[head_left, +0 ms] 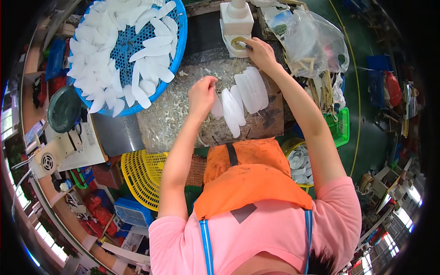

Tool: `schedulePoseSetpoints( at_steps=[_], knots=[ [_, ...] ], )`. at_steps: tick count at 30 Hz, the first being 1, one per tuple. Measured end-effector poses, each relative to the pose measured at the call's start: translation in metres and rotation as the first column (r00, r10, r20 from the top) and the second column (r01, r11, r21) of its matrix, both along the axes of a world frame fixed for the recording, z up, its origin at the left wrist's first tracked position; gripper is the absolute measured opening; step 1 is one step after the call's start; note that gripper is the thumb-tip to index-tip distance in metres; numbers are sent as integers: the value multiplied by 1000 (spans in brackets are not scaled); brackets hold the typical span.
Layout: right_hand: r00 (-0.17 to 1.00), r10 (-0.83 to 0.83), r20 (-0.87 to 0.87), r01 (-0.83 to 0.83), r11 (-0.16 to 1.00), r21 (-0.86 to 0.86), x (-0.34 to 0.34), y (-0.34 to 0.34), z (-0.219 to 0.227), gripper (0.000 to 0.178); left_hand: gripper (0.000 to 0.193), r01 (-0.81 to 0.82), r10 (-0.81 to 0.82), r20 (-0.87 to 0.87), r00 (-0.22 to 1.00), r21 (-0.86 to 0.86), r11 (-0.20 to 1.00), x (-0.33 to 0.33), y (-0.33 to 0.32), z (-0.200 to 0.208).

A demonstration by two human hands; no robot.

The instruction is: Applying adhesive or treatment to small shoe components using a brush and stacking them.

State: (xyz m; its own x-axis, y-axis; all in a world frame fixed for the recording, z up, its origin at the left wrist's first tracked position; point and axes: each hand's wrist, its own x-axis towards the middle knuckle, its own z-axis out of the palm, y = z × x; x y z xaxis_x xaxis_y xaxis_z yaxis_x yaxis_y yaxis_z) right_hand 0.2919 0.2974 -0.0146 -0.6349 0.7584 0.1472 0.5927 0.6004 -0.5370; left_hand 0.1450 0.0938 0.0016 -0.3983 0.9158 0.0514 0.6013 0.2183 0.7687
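My right hand (263,54) grips a short dark-handled brush (244,45), whose tip reaches into a round yellowish pot at the foot of a white stand (236,24). My left hand (201,97) hovers low over the worn board (165,120), fingers curled together; whatever they pinch, if anything, is hidden. Just right of it lie overlapping white flat oblong pieces (233,112) with rounded ends. A second fanned stack of such pieces (251,90) lies further right, below my right wrist.
A large blue perforated basket (182,28) heaped with white pieces stands at the far left. A clear plastic bag (316,43) sits at the far right. Lower down are a yellow basket (137,181), a green basket (343,128) and a green fan (63,109).
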Motion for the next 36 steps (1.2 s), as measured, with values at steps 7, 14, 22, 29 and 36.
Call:
schedulePoseSetpoints(
  at_steps=[7, 14, 22, 29, 36],
  knots=[
    [989, -112, -98, -11, 603, -798, 19, -52, -4, 20, 23, 393, -259, -407, 876, 290, 873, 27, -53, -42],
    [988, 151, -4, -149, 968, -202, -34, -78, -26, 19, 19, 332, -273, -276, 921, 196, 923, 46, -75, -59],
    [708, 704, -44, -704, 700, -121, 46, -136, -19, 28, 20, -94, 69, -236, 969, -96, 991, -15, -10, -58],
    [642, 766, 16, -714, 606, -351, 86, -150, -6, 29, 34, -74, -32, -275, 961, -365, 928, -11, 28, -79],
    [949, 252, 192, -98, 810, -579, 42, -109, 1, 16, 14, -93, -33, -268, 963, -441, 893, -8, 35, -80]
  ],
)
